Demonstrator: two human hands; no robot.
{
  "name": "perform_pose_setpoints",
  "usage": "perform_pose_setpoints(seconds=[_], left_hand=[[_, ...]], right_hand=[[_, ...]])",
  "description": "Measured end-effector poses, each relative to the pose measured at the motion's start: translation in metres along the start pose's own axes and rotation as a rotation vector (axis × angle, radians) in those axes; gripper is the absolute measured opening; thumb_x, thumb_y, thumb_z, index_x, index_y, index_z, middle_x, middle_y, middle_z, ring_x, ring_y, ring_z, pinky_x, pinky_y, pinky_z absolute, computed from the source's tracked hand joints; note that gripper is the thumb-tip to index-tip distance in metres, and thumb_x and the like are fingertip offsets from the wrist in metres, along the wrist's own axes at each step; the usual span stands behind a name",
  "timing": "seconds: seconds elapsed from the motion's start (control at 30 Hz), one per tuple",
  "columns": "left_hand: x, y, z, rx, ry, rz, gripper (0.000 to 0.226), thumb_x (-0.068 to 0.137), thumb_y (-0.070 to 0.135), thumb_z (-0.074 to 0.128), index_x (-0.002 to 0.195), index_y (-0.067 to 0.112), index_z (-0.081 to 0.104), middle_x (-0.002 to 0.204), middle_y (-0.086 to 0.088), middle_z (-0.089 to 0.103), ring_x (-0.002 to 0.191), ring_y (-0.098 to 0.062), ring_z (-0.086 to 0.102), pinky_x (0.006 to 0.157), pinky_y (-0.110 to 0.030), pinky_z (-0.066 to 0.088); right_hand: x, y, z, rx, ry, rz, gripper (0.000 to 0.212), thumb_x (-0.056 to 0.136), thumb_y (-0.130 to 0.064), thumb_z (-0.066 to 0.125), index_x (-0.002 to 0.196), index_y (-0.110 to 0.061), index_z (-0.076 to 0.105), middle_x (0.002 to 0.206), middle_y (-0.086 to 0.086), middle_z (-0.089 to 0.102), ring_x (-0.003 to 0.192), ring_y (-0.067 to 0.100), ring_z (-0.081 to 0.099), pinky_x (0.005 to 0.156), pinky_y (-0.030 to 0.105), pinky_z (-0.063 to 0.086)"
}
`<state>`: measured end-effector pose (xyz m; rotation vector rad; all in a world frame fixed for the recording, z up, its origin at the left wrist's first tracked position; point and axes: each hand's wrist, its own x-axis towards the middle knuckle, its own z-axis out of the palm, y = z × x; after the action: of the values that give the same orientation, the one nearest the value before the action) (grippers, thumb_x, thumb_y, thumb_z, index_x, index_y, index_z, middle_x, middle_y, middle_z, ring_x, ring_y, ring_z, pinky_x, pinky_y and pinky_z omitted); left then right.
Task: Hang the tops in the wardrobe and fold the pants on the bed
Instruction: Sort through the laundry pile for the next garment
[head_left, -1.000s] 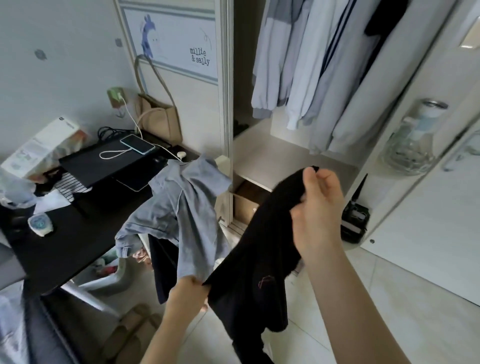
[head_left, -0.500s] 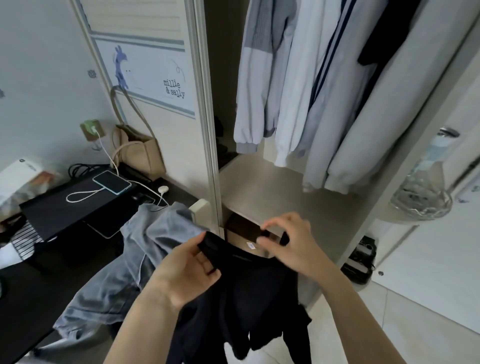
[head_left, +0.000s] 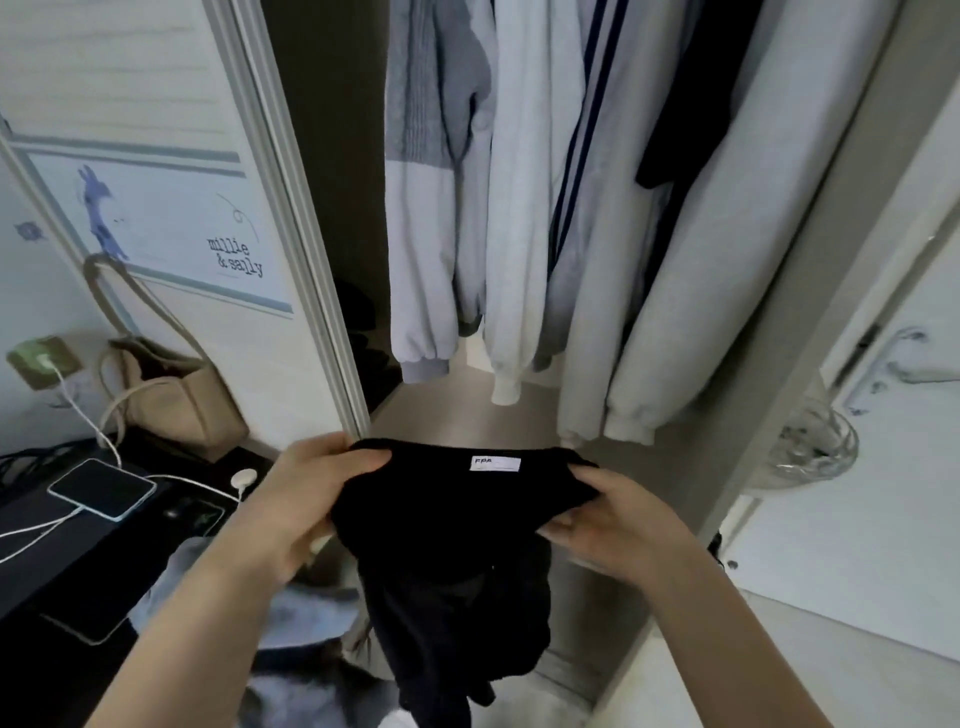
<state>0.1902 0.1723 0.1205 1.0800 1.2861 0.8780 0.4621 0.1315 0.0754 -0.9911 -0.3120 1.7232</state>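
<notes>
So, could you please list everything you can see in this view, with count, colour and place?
black top: one, black, held up in front of the wardrobe, white label at the neck
hanging tops: several, mostly white and grey, one dark, in the wardrobe
bag: one, beige, against the wall on the left
phone: one, dark with a pale edge, on the black desk
cable: one, white, from the wall socket to the desk
grey garment: one, grey, low down, behind the black top
left hand: grips the top's left shoulder
right hand: grips the top's right shoulder
</notes>
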Motion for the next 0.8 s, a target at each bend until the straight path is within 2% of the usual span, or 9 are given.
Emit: perform_pose_setpoints(seconds=[0.1,0.17,0.23,0.37,0.43,0.53,0.6,0.67,0.8], left_hand=[[0.053,-0.005,-0.008,0.142,0.197,0.054,0.024,0.089,0.023,0.068,0.074,0.005,0.062,0.056,-0.007,0.052,0.049,-0.017,0.049,0.052,-0.028,0.037],[0.084,-0.005,-0.02,0.233,0.25,0.071,0.032,0.091,0.025,0.066,0.077,-0.004,0.06,0.061,-0.012,0.056,0.058,-0.021,0.056,0.059,-0.04,0.049],[0.111,-0.002,-0.041,0.61,0.299,0.18,0.033,0.093,0.026,0.063,0.075,-0.001,0.062,0.065,-0.011,0.065,0.067,-0.028,0.063,0.069,-0.045,0.054],[0.146,0.024,-0.068,0.87,0.33,0.34,0.027,0.095,0.016,0.055,0.071,0.01,0.064,0.063,-0.008,0.068,0.063,-0.028,0.068,0.065,-0.038,0.056],[0.166,0.053,-0.077,0.526,0.277,0.262,0.024,0.097,0.007,0.051,0.078,0.003,0.065,0.061,-0.013,0.07,0.058,-0.027,0.071,0.059,-0.036,0.058],[0.188,0.107,-0.09,-0.255,-0.008,0.024,0.019,0.1,0.001,0.044,0.096,-0.007,0.061,0.08,-0.026,0.073,0.068,-0.031,0.074,0.058,-0.036,0.06],[0.194,0.139,-0.097,-0.511,-0.161,-0.022,0.019,0.097,0.002,0.045,0.099,-0.006,0.062,0.091,-0.025,0.073,0.075,-0.03,0.075,0.059,-0.037,0.061],[0.194,0.168,-0.101,-0.524,-0.275,-0.019,0.017,0.089,0.007,0.055,0.093,0.0,0.071,0.089,-0.018,0.075,0.077,-0.026,0.075,0.057,-0.035,0.06],[0.181,0.213,-0.104,-0.192,-0.486,-0.001,0.03,0.069,0.021,0.076,0.097,0.011,0.079,0.088,-0.006,0.075,0.079,-0.018,0.074,0.059,-0.027,0.057]], right_hand=[[0.011,-0.019,0.036,0.143,-0.029,-0.097,0.017,0.069,-0.004,0.06,0.076,0.002,0.074,0.081,0.016,0.07,0.07,0.028,0.071,0.065,0.038,0.059],[0.019,-0.032,0.056,0.104,-0.043,-0.16,0.017,0.073,-0.008,0.059,0.07,-0.002,0.075,0.07,0.011,0.07,0.061,0.022,0.07,0.053,0.03,0.056],[0.027,-0.045,0.075,0.007,-0.073,-0.214,0.022,0.078,-0.012,0.058,0.066,-0.006,0.075,0.059,0.006,0.066,0.051,0.015,0.065,0.045,0.024,0.051],[0.045,-0.07,0.123,-0.302,-0.068,-0.397,0.014,0.077,-0.013,0.065,0.083,-0.006,0.076,0.08,0.014,0.07,0.069,0.021,0.068,0.059,0.025,0.055],[0.056,-0.085,0.149,-0.388,-0.064,-0.455,0.014,0.08,-0.012,0.066,0.087,-0.008,0.077,0.085,0.014,0.071,0.075,0.022,0.07,0.064,0.027,0.056],[0.068,-0.113,0.178,-0.415,-0.064,-0.514,0.016,0.087,-0.018,0.064,0.089,-0.009,0.077,0.087,0.012,0.072,0.075,0.021,0.07,0.061,0.026,0.055],[0.075,-0.13,0.191,-0.427,-0.042,-0.581,0.016,0.089,-0.021,0.064,0.088,-0.014,0.077,0.089,0.011,0.073,0.078,0.02,0.071,0.06,0.025,0.055],[0.083,-0.145,0.205,-0.411,-0.01,-0.643,0.017,0.091,-0.025,0.062,0.087,-0.019,0.078,0.091,0.009,0.075,0.079,0.019,0.072,0.06,0.024,0.055],[0.095,-0.166,0.221,-0.345,0.057,-0.673,0.024,0.093,-0.028,0.06,0.079,-0.021,0.078,0.085,0.006,0.075,0.071,0.017,0.072,0.057,0.026,0.056]])
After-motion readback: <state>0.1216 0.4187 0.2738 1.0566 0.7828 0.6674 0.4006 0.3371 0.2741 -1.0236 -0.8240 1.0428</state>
